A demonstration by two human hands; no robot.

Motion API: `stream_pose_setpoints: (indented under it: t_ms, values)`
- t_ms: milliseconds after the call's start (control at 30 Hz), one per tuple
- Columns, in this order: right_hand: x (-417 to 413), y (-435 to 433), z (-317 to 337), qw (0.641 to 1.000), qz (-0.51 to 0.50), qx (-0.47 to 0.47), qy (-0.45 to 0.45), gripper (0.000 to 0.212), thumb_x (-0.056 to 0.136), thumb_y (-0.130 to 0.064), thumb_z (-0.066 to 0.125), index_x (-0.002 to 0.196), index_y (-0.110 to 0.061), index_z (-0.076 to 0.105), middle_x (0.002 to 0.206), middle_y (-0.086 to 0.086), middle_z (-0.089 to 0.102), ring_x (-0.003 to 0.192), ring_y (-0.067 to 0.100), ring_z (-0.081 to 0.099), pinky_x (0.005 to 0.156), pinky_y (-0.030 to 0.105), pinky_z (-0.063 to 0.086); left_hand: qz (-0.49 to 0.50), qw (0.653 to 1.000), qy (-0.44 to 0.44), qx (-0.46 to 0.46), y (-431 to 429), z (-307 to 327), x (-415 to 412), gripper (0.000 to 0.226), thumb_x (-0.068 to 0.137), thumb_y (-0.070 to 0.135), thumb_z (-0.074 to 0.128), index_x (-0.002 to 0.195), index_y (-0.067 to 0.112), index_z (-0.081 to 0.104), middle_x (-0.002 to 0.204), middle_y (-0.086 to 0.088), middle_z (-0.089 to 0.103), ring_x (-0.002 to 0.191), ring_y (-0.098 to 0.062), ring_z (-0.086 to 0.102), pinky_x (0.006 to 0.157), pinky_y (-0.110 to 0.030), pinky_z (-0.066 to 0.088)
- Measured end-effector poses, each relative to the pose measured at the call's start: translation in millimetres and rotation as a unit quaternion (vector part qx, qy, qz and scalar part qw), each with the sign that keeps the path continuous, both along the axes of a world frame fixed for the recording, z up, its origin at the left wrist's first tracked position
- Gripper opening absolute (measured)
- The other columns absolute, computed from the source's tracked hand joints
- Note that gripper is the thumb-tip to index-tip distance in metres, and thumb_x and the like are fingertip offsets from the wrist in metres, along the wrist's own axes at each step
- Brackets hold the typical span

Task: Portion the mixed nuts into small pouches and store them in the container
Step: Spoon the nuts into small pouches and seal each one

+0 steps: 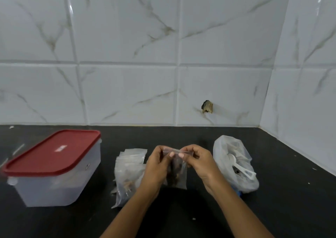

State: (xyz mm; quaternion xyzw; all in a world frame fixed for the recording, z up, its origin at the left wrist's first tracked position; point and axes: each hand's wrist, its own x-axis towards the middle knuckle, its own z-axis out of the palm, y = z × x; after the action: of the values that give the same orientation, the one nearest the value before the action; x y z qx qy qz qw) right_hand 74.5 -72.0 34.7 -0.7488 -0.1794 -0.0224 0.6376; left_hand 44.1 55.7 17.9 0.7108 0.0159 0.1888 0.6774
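Pouch (176, 174) of nuts pinched at top edge by left hand (156, 167) and right hand (198, 162); lidded container (54, 167) at left on counter (181, 210).

Light even, cool, diffuse, moderately bright. White tiled wall (127, 38) reads blue-grey; thin glare streaks on tile edges upper left and upper right. Black worktop (283, 197) swallows shadows. Overall soft, smeary. Left end of container (54, 183) blurred, red lid (52, 152) edge ghosted. Contents of clear pouch (177, 176), pinched between left hand (156, 167) and right hand (198, 163), only dark blots. Wide-angle bowing: grout lines curve, right wall leans.
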Motion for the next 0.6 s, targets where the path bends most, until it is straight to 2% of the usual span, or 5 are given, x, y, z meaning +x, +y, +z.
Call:
stream_pose_setpoints:
  t_ms: [100,233,433,500,600]
  values:
    - [0.3,-9.4,-3.4,0.998,0.012,0.044,0.04,0.008,0.082,-0.007,0.066,0.079,-0.015,0.065,0.076,0.001,0.064,0.072,0.009,0.058,0.061,0.017,0.044,-0.011,1.0,0.013,0.021,-5.1,-0.5,2.3,0.007,0.092,0.015,0.052,0.094,0.012,0.058,0.094,-0.006,0.066,0.093,-0.019,0.064,0.083,-0.035,0.054]
    - [-2.0,-10.8,-5.4,0.997,0.017,0.045,0.063,0.004,0.083,-0.009,0.065,0.085,-0.006,0.067,0.074,0.004,0.065,0.07,0.011,0.057,0.062,0.018,0.044,-0.016,1.0,0.026,-0.001,-5.4,-5.7,5.3,0.006,0.092,0.014,0.054,0.092,0.012,0.06,0.096,-0.01,0.067,0.095,-0.023,0.065,0.086,-0.04,0.054]
    - [-3.2,-8.8,-6.3,0.995,-0.002,0.05,0.081,0.003,0.083,-0.013,0.066,0.081,-0.012,0.069,0.075,0.003,0.067,0.076,0.014,0.06,0.068,0.022,0.045,-0.054,0.996,0.072,-0.026,-1.7,-8.0,8.4,0.018,0.092,0.02,0.055,0.102,0.008,0.063,0.098,-0.013,0.07,0.097,-0.027,0.066,0.091,-0.047,0.051]
    - [-3.8,-8.0,-5.9,0.995,0.001,0.058,0.082,0.004,0.082,-0.012,0.067,0.08,-0.011,0.069,0.073,0.004,0.066,0.073,0.013,0.059,0.066,0.021,0.044,-0.066,0.994,0.074,-0.056,-0.2,-7.3,8.8,0.017,0.092,0.017,0.055,0.101,0.005,0.063,0.094,-0.014,0.07,0.095,-0.029,0.066,0.089,-0.046,0.052]
    - [-4.1,-7.3,-4.4,0.995,0.01,0.058,0.083,0.004,0.081,-0.009,0.067,0.078,-0.008,0.07,0.07,0.004,0.066,0.069,0.011,0.058,0.063,0.019,0.044,-0.072,0.988,0.068,-0.116,1.1,-4.3,7.8,0.012,0.09,0.008,0.055,0.096,0.0,0.063,0.085,-0.014,0.069,0.084,-0.026,0.066,0.073,-0.034,0.054]
